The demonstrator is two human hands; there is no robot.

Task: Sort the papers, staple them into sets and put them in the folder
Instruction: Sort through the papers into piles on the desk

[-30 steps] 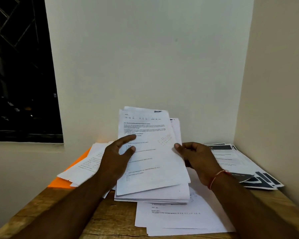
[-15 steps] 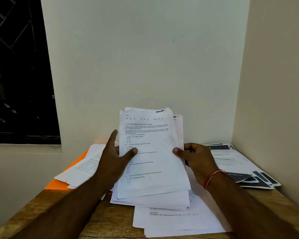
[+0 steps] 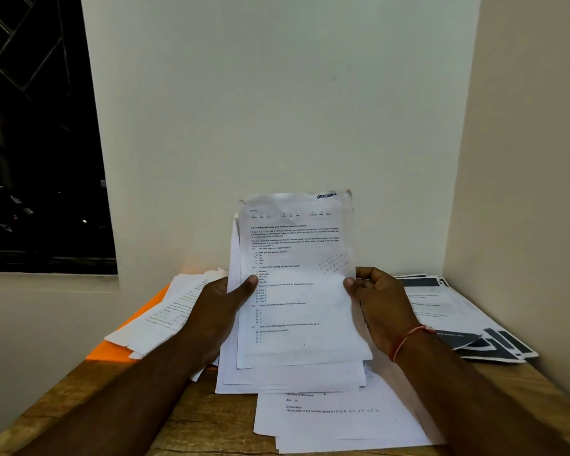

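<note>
Left hand (image 3: 218, 311) and right hand (image 3: 379, 307) grip the question-paper stack (image 3: 297, 291) by its sides, now tilted more upright above the counter (image 3: 204, 419); sorting likely continues.

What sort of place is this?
Likely a home study or small-office corner: a brown wooden desk set against plain cream walls, a dark window on the left, and printed white paper sheets spread over it.

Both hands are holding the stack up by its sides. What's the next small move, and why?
Probably tap the stack bottom edge down on the table to square it. The left hand and right hand pinch its side edges, but the sheets' lower edges sit staggered rather than flush, which would make stapling untidy.
</note>
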